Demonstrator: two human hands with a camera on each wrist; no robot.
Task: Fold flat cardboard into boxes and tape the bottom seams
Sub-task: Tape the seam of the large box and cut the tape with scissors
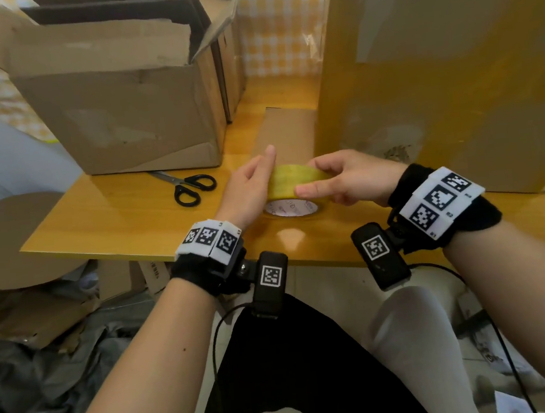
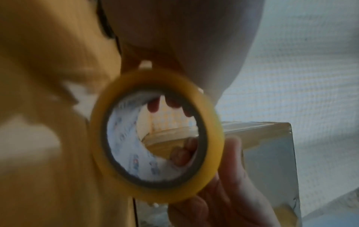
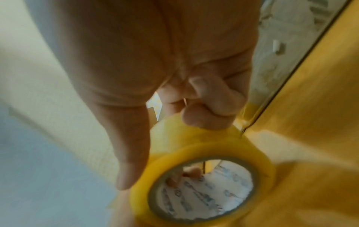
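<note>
A yellow tape roll (image 1: 290,179) with a white printed core is held just above the table between both hands. My left hand (image 1: 256,177) grips it from the left, index finger pointing up past its rim. My right hand (image 1: 310,178) grips it from the right, thumb on the near face and fingers curled over the top. In the left wrist view the tape roll (image 2: 213,138) faces the camera, with fingertips showing through its core. The right wrist view shows the tape roll (image 3: 204,145) under the curled fingers (image 3: 205,116). A tall cardboard box (image 1: 435,71) stands at right.
An open, worn cardboard box (image 1: 120,114) stands at the back left of the yellow wooden table (image 1: 114,219). Black-handled scissors (image 1: 191,186) lie in front of it. A flat cardboard piece (image 1: 286,127) stands behind the hands. Cardboard scraps and grey cloth (image 1: 42,331) cover the floor at left.
</note>
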